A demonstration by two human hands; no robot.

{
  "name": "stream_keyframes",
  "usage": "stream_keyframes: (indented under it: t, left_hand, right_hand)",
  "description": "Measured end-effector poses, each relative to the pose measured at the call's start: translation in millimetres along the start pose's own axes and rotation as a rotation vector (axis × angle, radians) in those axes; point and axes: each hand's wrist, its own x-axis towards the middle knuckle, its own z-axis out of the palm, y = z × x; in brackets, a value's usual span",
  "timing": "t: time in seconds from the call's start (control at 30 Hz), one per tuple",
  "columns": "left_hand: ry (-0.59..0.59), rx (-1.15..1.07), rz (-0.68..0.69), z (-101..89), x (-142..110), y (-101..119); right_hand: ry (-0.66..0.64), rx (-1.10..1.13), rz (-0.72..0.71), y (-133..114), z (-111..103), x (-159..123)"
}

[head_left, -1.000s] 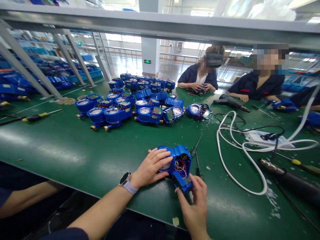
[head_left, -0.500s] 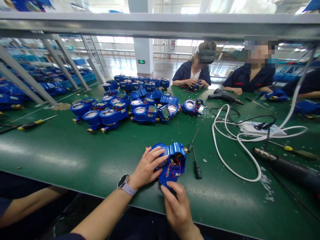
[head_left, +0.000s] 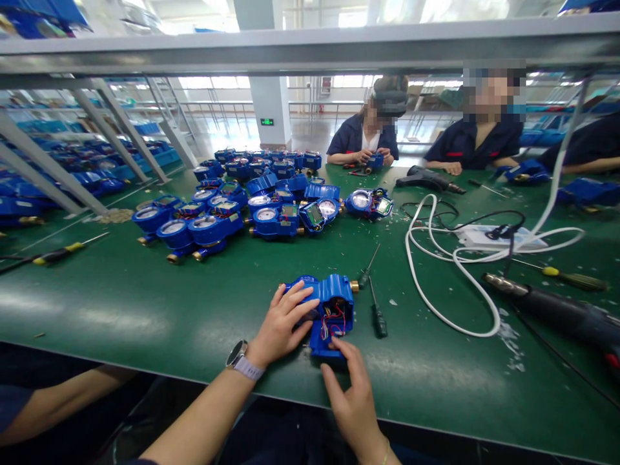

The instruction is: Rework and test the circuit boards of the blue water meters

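Note:
A blue water meter lies before me, its brass end pointing right. Its electronics housing is open, with red and other coloured wires running into a blue cover on the near side. My left hand is draped over the meter's left part, fingers across the top and thumb along the near side, gripping it and hiding much of the dial. At the cover's near right edge, my right hand has its index finger at the rim and its thumb apart. Two dark-handled screwdrivers lie right of the meter.
Several blue meters are grouped at back left. On the right are a heat gun, a white cable and a power strip. A metal shelf beam crosses above. Across the green table, co-workers sit; one handles a meter.
My right hand's finger and thumb have spread from a pinch at the cover's edge. The cover lies a little differently. My left hand stays on the meter; the view has shifted slightly.

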Motion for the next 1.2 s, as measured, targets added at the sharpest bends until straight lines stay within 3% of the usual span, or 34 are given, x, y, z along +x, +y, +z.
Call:
stream_keyframes:
  t: [0.6,0.87,1.1,1.2]
  left_hand:
    - [0.005,-0.045,-0.001,3.9,-1.1,-3.8]
    - [0.003,-0.026,0.006,3.1,1.2,-9.6]
    - [0.024,-0.002,-0.054,4.3,4.4,-13.4]
    - [0.125,-0.088,-0.123,-1.6,1.9,-4.4]
  right_hand:
    - [0.046,0.373,0.159,3.6,-14.3,7.2]
    - [0.102,0.458,0.233,14.4,-10.1,2.2]
    - [-0.021,0.355,0.115,2.2,-14.2,6.6]
    - [-0.096,0.277,0.027,-6.7,-15.0,7.9]
